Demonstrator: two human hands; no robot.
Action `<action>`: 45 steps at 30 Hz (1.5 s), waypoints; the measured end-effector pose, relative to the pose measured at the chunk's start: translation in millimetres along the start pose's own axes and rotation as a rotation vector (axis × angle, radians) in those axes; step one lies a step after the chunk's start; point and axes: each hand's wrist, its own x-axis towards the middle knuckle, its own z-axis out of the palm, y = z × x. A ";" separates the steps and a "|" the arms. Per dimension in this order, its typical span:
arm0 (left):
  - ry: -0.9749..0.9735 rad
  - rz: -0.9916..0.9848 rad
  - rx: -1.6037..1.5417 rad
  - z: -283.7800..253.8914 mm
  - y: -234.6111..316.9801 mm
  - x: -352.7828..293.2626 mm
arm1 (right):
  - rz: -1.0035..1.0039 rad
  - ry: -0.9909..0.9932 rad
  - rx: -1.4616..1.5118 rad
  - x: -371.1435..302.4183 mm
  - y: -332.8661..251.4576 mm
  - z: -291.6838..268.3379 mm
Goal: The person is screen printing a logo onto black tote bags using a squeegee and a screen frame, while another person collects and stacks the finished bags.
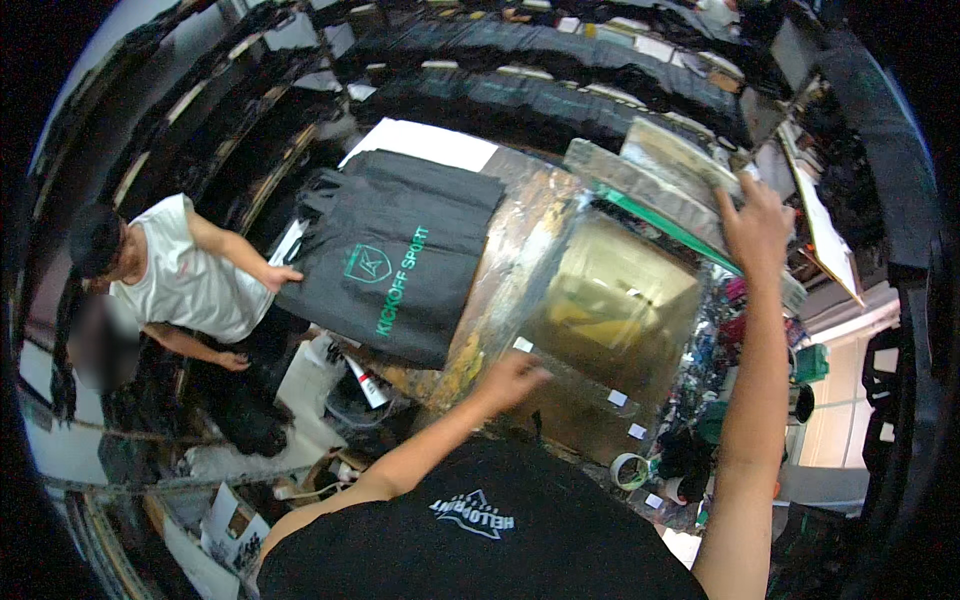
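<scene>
My right hand (757, 222) grips the upper right end of a grey-stained screen-printing frame (650, 185), which stands tilted up with green ink along its lower edge. My left hand (512, 382) is over the near left side of the printing table, close to a small white tab (523, 345). Its fingers are loosely bent and slightly blurred, with nothing visible in them. Between my hands is the glossy yellow-brown printing bed (620, 290). To its left a flat piece of black fabric (420, 215) bears a green crest and lettering. A co-worker's hand (283, 278) holds its left edge.
A co-worker in a white shirt (190, 265) stands on the left. A white sheet (425, 143) lies behind the fabric. A tape roll (630, 470) sits near the bed's front right corner, a white tube (367, 384) at front left. Racks with dark pieces (480, 95) line the back.
</scene>
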 end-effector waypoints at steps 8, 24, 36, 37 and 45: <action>0.317 0.182 0.257 -30.4 -25.2 69.6 | -0.014 0.064 -0.006 -3.9 6.0 -1.6; 0.307 -0.164 0.888 -144.8 -169.7 103.8 | -0.023 0.085 0.043 -4.4 7.0 -3.6; 0.044 -0.246 0.783 -214.4 -144.4 139.4 | -0.011 0.141 0.151 -19.8 -13.4 -15.6; 0.023 -0.188 0.811 -221.9 -124.1 144.1 | -0.004 0.136 0.146 -21.8 -11.9 -14.8; -0.356 0.094 0.984 -62.4 42.4 130.8 | -0.004 0.137 0.122 -24.7 -9.8 -14.5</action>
